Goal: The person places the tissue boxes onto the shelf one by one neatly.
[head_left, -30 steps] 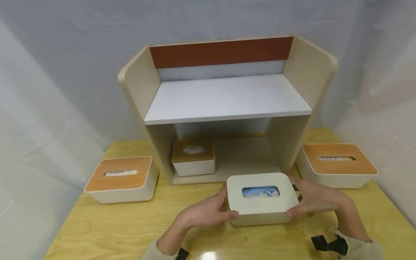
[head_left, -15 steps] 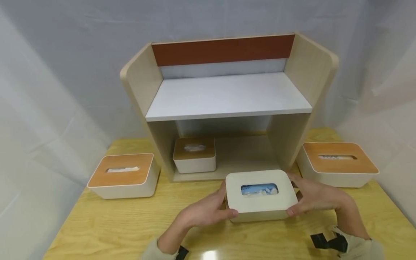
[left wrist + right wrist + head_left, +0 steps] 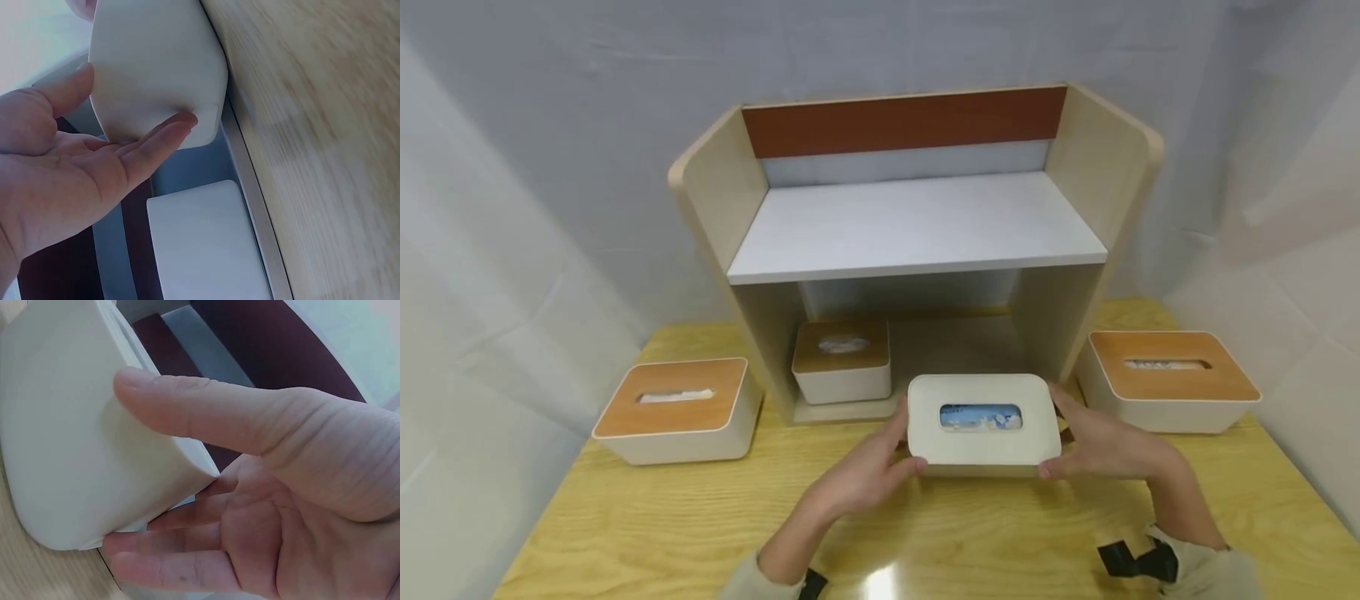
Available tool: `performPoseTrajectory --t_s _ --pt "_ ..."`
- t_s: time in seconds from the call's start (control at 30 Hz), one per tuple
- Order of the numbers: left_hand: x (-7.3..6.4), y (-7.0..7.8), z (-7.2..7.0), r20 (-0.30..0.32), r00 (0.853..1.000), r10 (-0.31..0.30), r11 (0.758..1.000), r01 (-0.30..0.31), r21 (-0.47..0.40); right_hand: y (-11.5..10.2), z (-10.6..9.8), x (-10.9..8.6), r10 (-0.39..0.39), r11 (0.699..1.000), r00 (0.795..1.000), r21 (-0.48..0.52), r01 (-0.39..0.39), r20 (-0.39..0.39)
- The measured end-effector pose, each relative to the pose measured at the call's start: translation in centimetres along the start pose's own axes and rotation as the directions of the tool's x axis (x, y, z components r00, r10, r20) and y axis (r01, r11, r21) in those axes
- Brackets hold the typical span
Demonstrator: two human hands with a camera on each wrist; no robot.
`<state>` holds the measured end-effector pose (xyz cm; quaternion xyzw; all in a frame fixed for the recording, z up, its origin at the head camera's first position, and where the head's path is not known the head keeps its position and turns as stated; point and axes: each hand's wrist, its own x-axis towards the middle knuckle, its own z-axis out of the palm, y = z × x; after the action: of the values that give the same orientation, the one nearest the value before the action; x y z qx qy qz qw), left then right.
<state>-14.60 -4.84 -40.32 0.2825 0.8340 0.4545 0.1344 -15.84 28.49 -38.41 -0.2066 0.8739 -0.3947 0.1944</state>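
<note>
A white tissue box [image 3: 981, 450] with a blue pack showing through its slot is held between both hands at the shelf's front edge. My left hand [image 3: 865, 468] grips its left end, thumb at the near corner and fingers along the side. At the right end my right hand [image 3: 1101, 440] holds it the same way, thumb [image 3: 187, 403] on the near face. Behind and to the left, a wood-topped tissue box [image 3: 841, 379] sits inside the lower compartment; it also shows as a pale box [image 3: 203, 244] in the left wrist view.
The shelf unit [image 3: 917, 225] has a white upper board and a lower compartment. Wood-topped tissue boxes flank it, a left one [image 3: 681, 417] and a right one [image 3: 1172, 383], on the wooden table [image 3: 685, 533]. White cloth [image 3: 512, 275] hangs around.
Both hands have carried the white tissue box forward and slightly left, up to the lower compartment's front edge. The camera view has shifted slightly; the other boxes stay in place.
</note>
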Motion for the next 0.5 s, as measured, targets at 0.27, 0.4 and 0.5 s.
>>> performPoseTrajectory --t_s 0.27,0.4,0.5 --pt "0.29 -0.29 0.01 -0.034 0.999 -0.009 0.999 0.011 0.035 0.64 0.28 0.78 -0.063 0.996 0.998 0.063 0.065 -0.03" --pt "0.34 -0.37 0.1 -0.041 0.999 -0.012 0.998 0.014 0.06 0.79 0.19 0.73 -0.05 0.995 0.999 0.09 0.05 -0.007" --pt "0.33 -0.41 0.18 -0.034 0.999 -0.025 0.999 0.026 0.045 0.91 0.15 0.7 -0.051 0.995 0.999 0.083 0.052 -0.005"
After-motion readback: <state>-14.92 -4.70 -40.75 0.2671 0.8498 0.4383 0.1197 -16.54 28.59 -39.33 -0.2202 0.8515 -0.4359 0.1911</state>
